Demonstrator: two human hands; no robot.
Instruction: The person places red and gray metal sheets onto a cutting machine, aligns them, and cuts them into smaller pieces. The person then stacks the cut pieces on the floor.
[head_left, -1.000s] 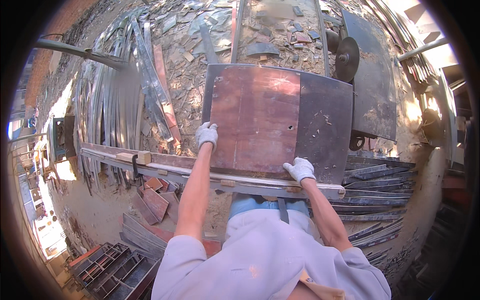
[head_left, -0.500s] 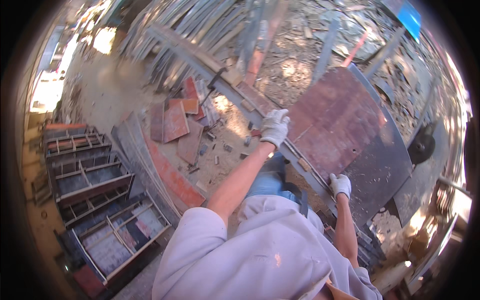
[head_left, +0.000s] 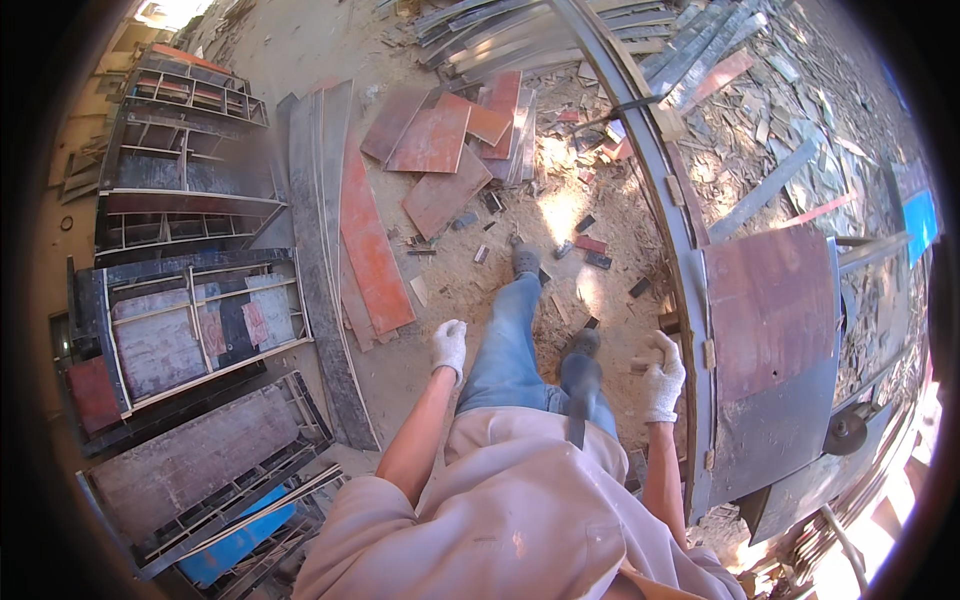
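Both hands wear white work gloves and hang apart in front of my body. My left hand (head_left: 450,347) has its fingers curled in, with nothing seen in it, above the dusty ground by the long boards. My right hand (head_left: 661,378) is empty, its fingers loosely bent and apart. Close beside it runs a long straight rail (head_left: 697,370) with small wooden blocks along it. Past the rail, a reddish-brown panel (head_left: 768,312) lies on the dark bench top (head_left: 770,440). A dark round disc (head_left: 847,430) sits at the bench's far right side.
Loose reddish board pieces (head_left: 430,135) and small offcuts litter the ground ahead of my feet. Long boards (head_left: 372,250) lie to the left, beside stacked framed panels (head_left: 205,325). Long strips (head_left: 540,40) are piled at the back, and scrap (head_left: 790,120) covers the far right.
Both hands have come off the rail and panel at the bench and now hang free. My view has turned left, bringing the framed panels and my legs more fully into sight.
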